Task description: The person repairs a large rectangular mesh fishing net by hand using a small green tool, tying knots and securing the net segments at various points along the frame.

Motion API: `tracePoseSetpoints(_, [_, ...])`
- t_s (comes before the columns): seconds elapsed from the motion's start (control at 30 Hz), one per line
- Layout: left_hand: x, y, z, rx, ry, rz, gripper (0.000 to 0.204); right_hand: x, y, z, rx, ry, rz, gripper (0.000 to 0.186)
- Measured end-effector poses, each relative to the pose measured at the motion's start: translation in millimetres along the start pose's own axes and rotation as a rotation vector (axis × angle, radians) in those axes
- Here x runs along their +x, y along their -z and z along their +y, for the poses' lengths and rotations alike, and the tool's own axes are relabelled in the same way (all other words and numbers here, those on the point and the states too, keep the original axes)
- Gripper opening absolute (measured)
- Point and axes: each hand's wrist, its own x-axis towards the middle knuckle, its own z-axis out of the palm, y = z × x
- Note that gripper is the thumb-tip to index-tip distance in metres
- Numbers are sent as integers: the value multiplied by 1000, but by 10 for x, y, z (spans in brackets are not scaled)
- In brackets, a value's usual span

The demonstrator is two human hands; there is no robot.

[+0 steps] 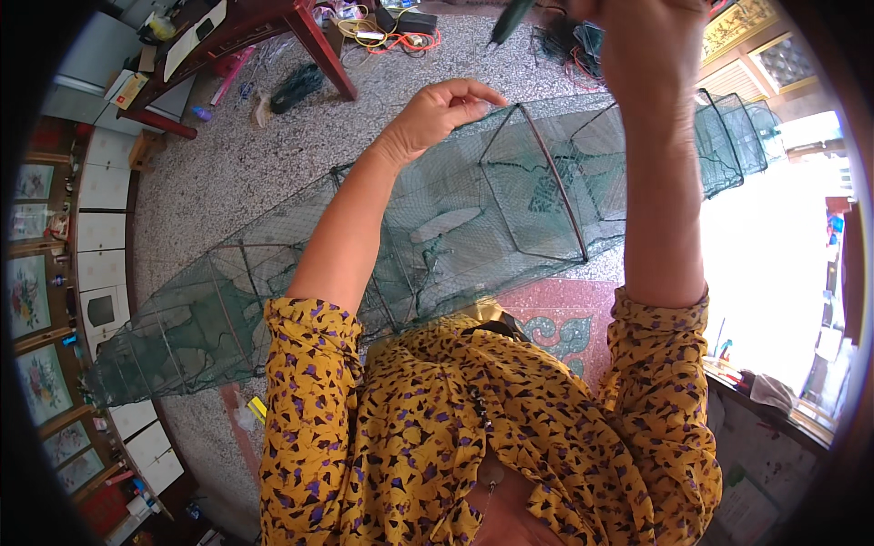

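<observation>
A long green mesh net cage [546,182] with rectangular metal frames stretches diagonally across the view beneath my arms. My left hand [451,118] is at its upper edge beside a frame corner, fingers curled toward the thumb; whatever is between the fingertips is too small to make out. My right hand [646,50] is raised high at the top edge of the picture, its fingertips cut off. Just left of it a slim dark-green tool [510,18] with a pointed end shows, partly out of frame; whether the right hand holds it is not clear.
A red wooden table [323,59] stands at upper left, with cables [391,36] and dark mesh bundles [296,86] on the speckled floor [228,155] nearby. White cabinets [102,237] line the left side. A bright opening [756,273] is at the right.
</observation>
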Motion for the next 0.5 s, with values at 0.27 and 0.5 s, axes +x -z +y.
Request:
tracePoseSetpoints(0.27, [87, 107, -48, 1, 116, 67, 16, -99, 439, 242, -19, -233, 74, 19])
tracePoseSetpoints(0.5, [231, 120, 9, -51, 294, 197, 16, -655, 522, 526, -847, -475, -586, 22])
